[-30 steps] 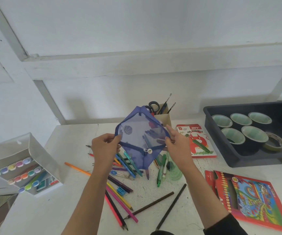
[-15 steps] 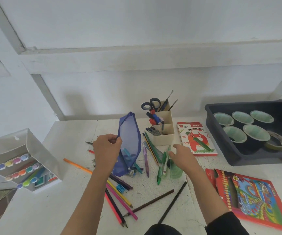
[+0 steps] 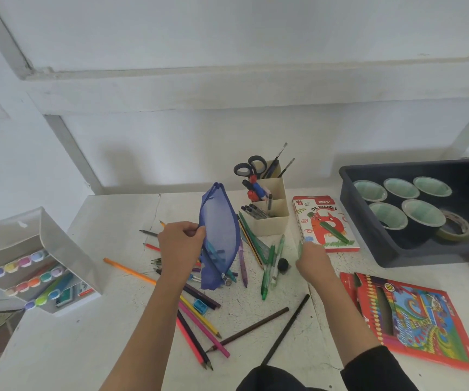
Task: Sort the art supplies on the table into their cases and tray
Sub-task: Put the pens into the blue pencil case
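Note:
My left hand [image 3: 181, 246] pinches the edge of a blue mesh pouch [image 3: 220, 230] and holds it upright above the table, with pens showing inside at its lower end. My right hand [image 3: 313, 262] grips a green see-through protractor [image 3: 300, 248], seen edge-on, just left of the oil pastels box [image 3: 323, 221]. Loose coloured pencils [image 3: 199, 314] and green pens [image 3: 270, 272] lie scattered between and below my hands. A small black round piece [image 3: 283, 265] lies beside the pens.
A cream desk organiser [image 3: 267, 218] with scissors and brushes stands behind the pouch. At the right a dark tray [image 3: 369, 235] holds tape rolls. A red coloured-pencil case [image 3: 414, 317] lies front right. An open marker case [image 3: 30, 263] stands at the left edge.
My right hand let go of the pouch, dropped to the table and lifted the green protractor, baring the black piece. The pouch now hangs upright from my left hand alone.

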The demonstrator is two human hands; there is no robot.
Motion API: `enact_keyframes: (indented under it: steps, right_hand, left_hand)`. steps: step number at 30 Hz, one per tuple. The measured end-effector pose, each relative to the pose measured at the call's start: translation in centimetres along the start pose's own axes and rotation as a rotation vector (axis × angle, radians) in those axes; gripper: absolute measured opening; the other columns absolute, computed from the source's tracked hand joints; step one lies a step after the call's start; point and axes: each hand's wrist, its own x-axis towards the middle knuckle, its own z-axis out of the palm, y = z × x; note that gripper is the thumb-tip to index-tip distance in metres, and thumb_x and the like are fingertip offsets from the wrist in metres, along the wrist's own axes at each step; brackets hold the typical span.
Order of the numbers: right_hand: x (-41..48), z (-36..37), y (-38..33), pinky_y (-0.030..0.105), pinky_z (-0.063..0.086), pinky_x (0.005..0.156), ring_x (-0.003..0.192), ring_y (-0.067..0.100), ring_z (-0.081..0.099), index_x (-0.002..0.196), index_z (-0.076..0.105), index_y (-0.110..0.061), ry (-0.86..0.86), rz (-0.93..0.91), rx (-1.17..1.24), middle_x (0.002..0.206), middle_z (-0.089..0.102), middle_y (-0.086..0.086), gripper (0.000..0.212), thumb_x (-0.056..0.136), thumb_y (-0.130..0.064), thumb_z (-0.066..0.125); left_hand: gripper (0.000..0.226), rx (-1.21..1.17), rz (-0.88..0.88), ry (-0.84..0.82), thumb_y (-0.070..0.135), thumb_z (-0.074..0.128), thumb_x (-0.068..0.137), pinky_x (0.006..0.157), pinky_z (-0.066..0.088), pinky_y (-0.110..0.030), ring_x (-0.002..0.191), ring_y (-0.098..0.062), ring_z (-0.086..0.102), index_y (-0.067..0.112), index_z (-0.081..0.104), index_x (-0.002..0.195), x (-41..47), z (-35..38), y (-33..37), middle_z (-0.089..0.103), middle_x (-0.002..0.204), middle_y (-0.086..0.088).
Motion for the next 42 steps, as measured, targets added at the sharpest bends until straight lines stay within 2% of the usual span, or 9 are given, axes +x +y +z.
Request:
enact_keyframes:
  steps: [7, 9, 12, 17, 21, 23, 29, 36, 42]
  right_hand:
    - [-1.8, -3.2, -1.9, 0.041, 0.059, 0.07, 0.081, 0.027, 0.068, 0.121, 0.055, -0.007, -0.019, -0.065, 0.63, 0.099, 0.059, 0.011, 0.033, 0.089, -0.001, 0.055]
    - [-3.0, -4.1, -3.8, 0.041, 0.059, 0.071, 0.085, 0.028, 0.067, 0.128, 0.054, -0.012, -0.031, -0.163, 0.652, 0.098, 0.06, 0.007, 0.041, 0.088, -0.003, 0.055]
    - [-4.2, -4.1, -6.9, 0.019, 0.055, 0.063, 0.081, 0.015, 0.064, 0.133, 0.051, -0.012, -0.017, -0.302, 0.555, 0.101, 0.062, 0.004, 0.042, 0.091, -0.007, 0.053]
    - [-4.8, -2.8, -9.4, 0.038, 0.052, 0.092, 0.098, 0.022, 0.066, 0.131, 0.051, -0.002, -0.081, -0.395, 0.583, 0.104, 0.069, 0.013, 0.042, 0.094, -0.022, 0.055]
    - [-3.8, -3.4, -6.8, 0.019, 0.056, 0.073, 0.081, 0.011, 0.067, 0.112, 0.065, -0.007, 0.101, -0.358, 0.727, 0.089, 0.066, 0.001, 0.023, 0.095, -0.007, 0.05]
    - [-3.0, -3.0, -4.7, 0.019, 0.057, 0.066, 0.071, 0.011, 0.067, 0.107, 0.065, -0.004, 0.118, -0.278, 0.742, 0.083, 0.066, 0.004, 0.02, 0.094, -0.003, 0.049]
    - [-2.1, 1.7, -1.5, 0.03, 0.058, 0.055, 0.047, 0.013, 0.061, 0.1, 0.063, -0.003, 0.0, -0.086, 0.513, 0.069, 0.066, 0.011, 0.013, 0.093, -0.011, 0.056]
    - [-3.6, 4.7, -3.1, 0.028, 0.042, 0.063, 0.088, 0.024, 0.062, 0.1, 0.058, -0.009, 0.051, -0.145, -0.145, 0.098, 0.061, 0.006, 0.032, 0.092, -0.039, 0.054]
    - [-3.5, 4.9, -4.0, 0.026, 0.041, 0.06, 0.081, 0.023, 0.06, 0.092, 0.056, -0.013, 0.069, -0.098, -0.126, 0.086, 0.056, 0.003, 0.024, 0.086, -0.036, 0.061]
  left_hand:
    - [0.01, 0.004, 0.008, -0.04, 0.014, 0.068, 0.084, 0.074, 0.058, -0.038, 0.06, -0.014, 0.065, 0.007, 0.075, 0.083, -0.6, 0.5, 0.0, 0.066, 0.064, 0.0]
    - [0.01, -0.003, -0.001, -0.064, 0.015, 0.067, 0.084, 0.073, 0.058, -0.04, 0.059, -0.015, 0.065, 0.009, 0.074, 0.08, -1.0, 0.6, 0.1, 0.067, 0.064, -0.001]
    - [0.011, -0.015, -0.004, -0.093, 0.014, 0.067, 0.084, 0.069, 0.058, -0.034, 0.053, -0.014, 0.064, 0.006, 0.074, 0.08, -1.6, 0.7, 0.2, 0.069, 0.065, -0.004]
    - [0.012, -0.088, -0.019, -0.12, 0.01, 0.067, 0.085, 0.053, 0.054, -0.022, 0.044, -0.011, 0.062, 0.007, 0.073, 0.075, -2.4, 0.2, 0.6, 0.068, 0.06, -0.002]
    - [0.01, -0.126, -0.056, -0.103, 0.009, 0.065, 0.087, 0.056, 0.058, -0.027, 0.054, -0.014, 0.067, 0.005, 0.074, 0.082, -2.6, -0.2, 0.1, 0.071, 0.071, -0.007]
    - [0.01, -0.135, -0.075, -0.089, 0.01, 0.066, 0.087, 0.058, 0.059, -0.029, 0.057, -0.017, 0.068, 0.006, 0.073, 0.081, -2.6, -0.3, -0.2, 0.071, 0.071, -0.007]
    - [0.008, -0.141, -0.114, -0.067, 0.01, 0.065, 0.087, 0.057, 0.059, -0.029, 0.059, -0.018, 0.069, 0.008, 0.072, 0.082, -2.1, -0.7, -0.6, 0.07, 0.07, -0.005]
    - [0.007, -0.129, -0.104, -0.07, 0.01, 0.065, 0.087, 0.051, 0.056, -0.023, 0.059, -0.017, 0.068, 0.008, 0.071, 0.085, -2.1, -0.7, -0.7, 0.07, 0.072, -0.006]
    - [0.007, -0.139, -0.134, -0.067, 0.011, 0.067, 0.086, 0.055, 0.059, -0.03, 0.059, -0.019, 0.067, 0.005, 0.071, 0.084, -2.6, -0.9, -1.2, 0.07, 0.072, -0.009]
